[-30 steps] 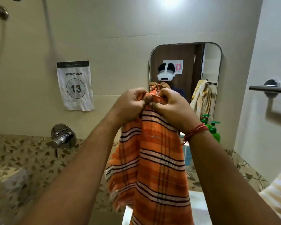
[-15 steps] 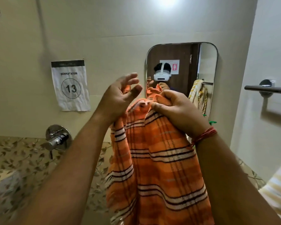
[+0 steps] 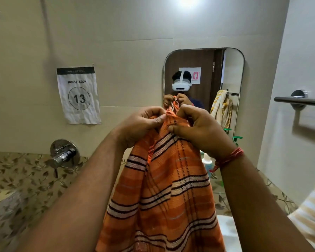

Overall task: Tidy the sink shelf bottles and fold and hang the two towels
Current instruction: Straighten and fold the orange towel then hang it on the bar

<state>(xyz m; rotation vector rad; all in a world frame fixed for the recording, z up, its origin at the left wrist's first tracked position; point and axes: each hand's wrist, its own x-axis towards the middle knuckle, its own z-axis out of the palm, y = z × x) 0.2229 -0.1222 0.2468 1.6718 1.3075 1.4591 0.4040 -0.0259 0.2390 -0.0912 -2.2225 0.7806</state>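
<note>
Warm, fairly bright indoor light comes from overhead; a white glare spot (image 3: 186, 0) blooms on the glossy wall tile (image 3: 135, 33) at the top edge. The towel bar (image 3: 298, 101) throws a soft shadow below itself. Wide-angle distortion bows the edges, and the lower left corner is blurred.

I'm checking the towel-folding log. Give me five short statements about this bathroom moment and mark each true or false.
1. Both hands pinch the top edge of the orange striped cotton towel. True: left hand, right hand.
2. The orange towel hangs on the chrome wall bar. False: the bar is bare; the towel hangs from the hands.
3. The white paper sign reads 13. True.
4. The right wrist wears a blue watch. False: a red thread band.
5. The rounded wall mirror reflects a yellow-striped towel. True.
</note>
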